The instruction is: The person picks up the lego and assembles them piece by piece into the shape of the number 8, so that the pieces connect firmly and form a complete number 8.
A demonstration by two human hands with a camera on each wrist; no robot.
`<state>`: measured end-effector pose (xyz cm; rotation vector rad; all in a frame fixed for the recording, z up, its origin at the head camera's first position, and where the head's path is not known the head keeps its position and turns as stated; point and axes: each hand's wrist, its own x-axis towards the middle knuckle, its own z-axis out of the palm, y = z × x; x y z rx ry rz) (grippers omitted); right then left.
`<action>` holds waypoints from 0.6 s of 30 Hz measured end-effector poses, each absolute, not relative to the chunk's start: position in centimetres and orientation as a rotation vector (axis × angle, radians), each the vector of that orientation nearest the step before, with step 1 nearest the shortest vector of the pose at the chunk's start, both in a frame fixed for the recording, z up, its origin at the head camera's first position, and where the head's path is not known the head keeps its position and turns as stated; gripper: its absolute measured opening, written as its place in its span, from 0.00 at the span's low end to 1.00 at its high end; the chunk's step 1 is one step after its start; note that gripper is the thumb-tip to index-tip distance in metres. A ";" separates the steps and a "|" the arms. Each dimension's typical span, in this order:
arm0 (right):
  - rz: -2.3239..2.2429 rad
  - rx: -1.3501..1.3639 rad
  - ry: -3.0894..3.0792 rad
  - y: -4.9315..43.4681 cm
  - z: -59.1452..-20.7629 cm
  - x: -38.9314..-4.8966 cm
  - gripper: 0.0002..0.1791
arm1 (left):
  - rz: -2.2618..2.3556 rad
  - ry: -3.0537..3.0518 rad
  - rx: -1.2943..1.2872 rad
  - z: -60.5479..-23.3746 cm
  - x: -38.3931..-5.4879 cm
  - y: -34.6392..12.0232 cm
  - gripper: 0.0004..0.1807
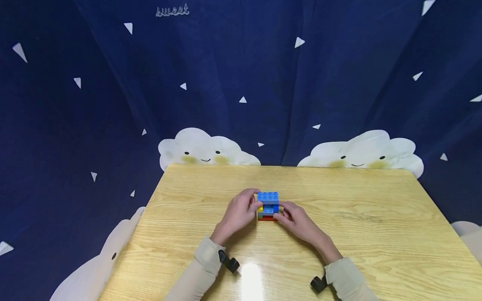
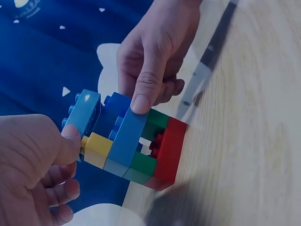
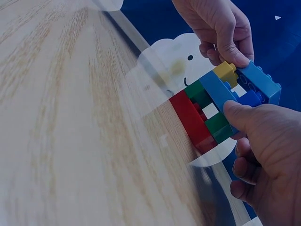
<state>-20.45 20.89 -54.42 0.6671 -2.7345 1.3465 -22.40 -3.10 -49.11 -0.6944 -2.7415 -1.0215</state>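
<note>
My left hand (image 1: pixel 239 212) pinches a light blue brick (image 1: pixel 267 197) by its left end, studs facing up. This brick lies over a stack, tilted to it, with a gap showing in the right wrist view. On the other side, my right hand (image 1: pixel 301 224) grips the stack, its thumb pressed to the middle light blue brick (image 2: pixel 128 139). Below that are two green bricks (image 3: pixel 219 127) on a long red brick (image 3: pixel 190 120), which stands on the table. A yellow brick (image 2: pixel 97 149) and a dark blue brick (image 3: pixel 250 98) sit side by side above the middle one.
The wooden table (image 1: pixel 196 188) reaches back to a dark blue curtain (image 1: pixel 241 62) printed with white triangles and smiling clouds. A black wrist camera (image 1: pixel 229 261) is strapped at the left sleeve, another camera (image 1: pixel 318 284) at the right sleeve.
</note>
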 end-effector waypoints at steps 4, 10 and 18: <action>1.344 0.676 -2.729 20.9 -54.4 -20.4 0.23 | -1.010 -2.742 -0.706 -49.1 -22.1 -3.0 0.17; 1.341 0.685 -2.719 20.9 -54.5 -20.5 0.18 | -0.967 -2.755 -0.720 -49.2 -21.8 -3.1 0.18; 1.360 0.698 -2.709 20.9 -54.5 -20.5 0.21 | -0.932 -2.760 -0.715 -49.2 -21.6 -3.1 0.19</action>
